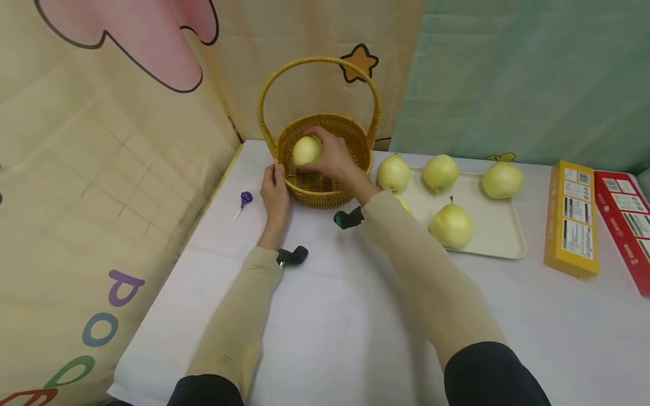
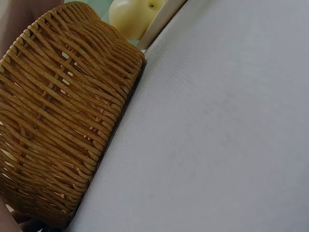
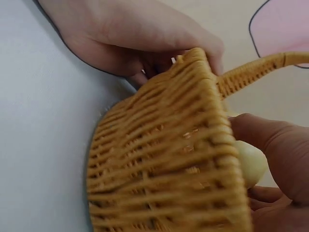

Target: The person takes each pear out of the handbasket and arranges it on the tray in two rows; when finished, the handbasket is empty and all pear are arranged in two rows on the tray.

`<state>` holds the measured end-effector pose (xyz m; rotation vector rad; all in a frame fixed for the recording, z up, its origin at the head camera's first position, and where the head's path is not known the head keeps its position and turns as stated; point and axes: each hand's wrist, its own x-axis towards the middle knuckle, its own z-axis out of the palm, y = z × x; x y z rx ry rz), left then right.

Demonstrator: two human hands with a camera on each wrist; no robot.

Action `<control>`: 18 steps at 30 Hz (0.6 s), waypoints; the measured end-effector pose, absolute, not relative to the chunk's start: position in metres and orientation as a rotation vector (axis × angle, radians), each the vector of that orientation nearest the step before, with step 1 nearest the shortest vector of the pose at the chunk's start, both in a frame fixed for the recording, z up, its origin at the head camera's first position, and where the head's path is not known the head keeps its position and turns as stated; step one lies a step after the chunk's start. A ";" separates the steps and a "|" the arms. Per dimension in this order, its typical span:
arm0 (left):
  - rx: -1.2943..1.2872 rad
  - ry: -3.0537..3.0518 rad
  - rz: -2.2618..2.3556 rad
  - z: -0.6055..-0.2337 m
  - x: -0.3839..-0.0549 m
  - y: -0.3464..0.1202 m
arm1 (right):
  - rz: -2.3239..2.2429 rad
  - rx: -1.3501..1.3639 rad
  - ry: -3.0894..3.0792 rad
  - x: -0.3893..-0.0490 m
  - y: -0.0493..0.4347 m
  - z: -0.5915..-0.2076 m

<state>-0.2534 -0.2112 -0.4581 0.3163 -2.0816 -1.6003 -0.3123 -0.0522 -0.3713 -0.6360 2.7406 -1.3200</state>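
Note:
My right hand (image 1: 330, 155) grips a pale yellow-green pear (image 1: 306, 151) inside the mouth of a woven basket (image 1: 320, 198) with a tall arched handle. In the right wrist view, part of that pear (image 3: 252, 164) shows past the basket rim, between thumb and fingers. At the basket's left side, my left hand (image 1: 276, 192) holds the rim, its thumb lying over the edge in the right wrist view. The left wrist view shows the basket's woven wall (image 2: 67, 106) close up, standing on the white table.
Right of the basket, a cream tray (image 1: 495, 225) bears several pears (image 1: 451, 225), one partly hidden by my right sleeve. A yellow box (image 1: 571, 220) and a red box (image 1: 624, 220) lie further right. A purple lollipop (image 1: 246, 197) lies left of my left hand. Curtains (image 1: 508, 79) hang behind.

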 end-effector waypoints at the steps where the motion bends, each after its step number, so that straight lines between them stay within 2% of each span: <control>1: 0.310 -2.083 -1.599 -0.458 -0.254 -0.212 | -1.325 -0.652 2.744 -0.310 -0.048 -0.368; 18: 0.282 -2.081 -1.614 -0.461 -0.257 -0.223 | -1.427 -0.774 2.727 -0.265 0.015 -0.338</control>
